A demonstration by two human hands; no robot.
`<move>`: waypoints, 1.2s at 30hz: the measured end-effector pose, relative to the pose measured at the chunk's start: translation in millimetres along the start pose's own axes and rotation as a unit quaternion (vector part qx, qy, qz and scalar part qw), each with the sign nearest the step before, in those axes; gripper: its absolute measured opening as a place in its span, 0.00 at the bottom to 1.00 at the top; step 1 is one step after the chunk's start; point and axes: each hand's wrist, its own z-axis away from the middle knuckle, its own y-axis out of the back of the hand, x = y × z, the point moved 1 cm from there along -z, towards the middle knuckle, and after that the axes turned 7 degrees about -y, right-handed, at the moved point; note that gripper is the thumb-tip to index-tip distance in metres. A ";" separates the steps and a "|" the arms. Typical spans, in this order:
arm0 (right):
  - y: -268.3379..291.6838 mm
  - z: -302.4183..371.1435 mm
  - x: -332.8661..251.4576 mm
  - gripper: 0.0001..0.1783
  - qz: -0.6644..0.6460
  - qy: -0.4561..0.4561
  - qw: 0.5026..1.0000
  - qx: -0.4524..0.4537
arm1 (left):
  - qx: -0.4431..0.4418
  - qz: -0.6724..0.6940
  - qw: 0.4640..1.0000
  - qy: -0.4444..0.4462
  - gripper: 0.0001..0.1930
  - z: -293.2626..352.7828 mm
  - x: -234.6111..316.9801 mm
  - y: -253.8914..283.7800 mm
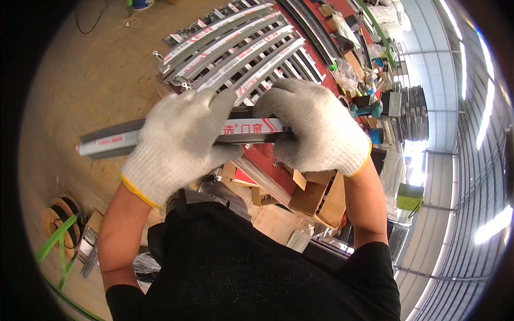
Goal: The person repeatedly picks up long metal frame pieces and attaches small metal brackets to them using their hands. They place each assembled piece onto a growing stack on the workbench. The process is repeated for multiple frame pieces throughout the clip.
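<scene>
Strip (250,126): dark, slim length with white-and-red film, held level or nearly so before the red table (277,176); one piece or several nested, I can't tell.
Left glove (179,136): closed round the strip partway along, leaving a long tail out to the left of the table. That overhang could tip or sag if the grip loosens.
Right glove (316,125): curled narrow about the strip's other end; knit fabric might slip on slick film, or snag at the end, hidden from me.
Stacked strips (247,52): layered crosswise at the table's far part, just beyond the gloves. A careless swing might knock them askew or scuff their film.
Cardboard box (308,195): at the table's near side, under the right forearm; an elbow dropping could catch its flaps.
</scene>
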 end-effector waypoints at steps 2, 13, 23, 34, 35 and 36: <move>-9.1 18.9 10.6 0.27 -0.007 0.025 0.997 0.070 | 0.008 0.020 1.000 -0.006 0.37 -1.8 1.9 -7.6; -141.1 199.9 155.5 0.13 -0.131 -0.462 0.862 0.162 | 0.025 0.174 0.953 0.245 0.35 43.3 25.7 -49.5; -230.4 201.2 179.6 0.16 -0.076 -0.537 0.840 0.017 | 0.125 0.210 0.914 0.325 0.34 83.8 36.5 -90.8; -256.7 190.7 176.0 0.22 -0.052 -0.609 0.789 0.056 | 0.087 0.216 0.913 0.334 0.34 84.1 14.5 -79.5; -255.0 191.6 175.4 0.22 -0.038 -0.629 0.774 0.062 | 0.083 0.227 0.911 0.335 0.34 81.6 13.3 -79.4; -251.2 197.2 169.7 0.20 -0.029 -0.629 0.770 0.104 | 0.076 0.233 0.907 0.343 0.34 79.8 11.5 -77.7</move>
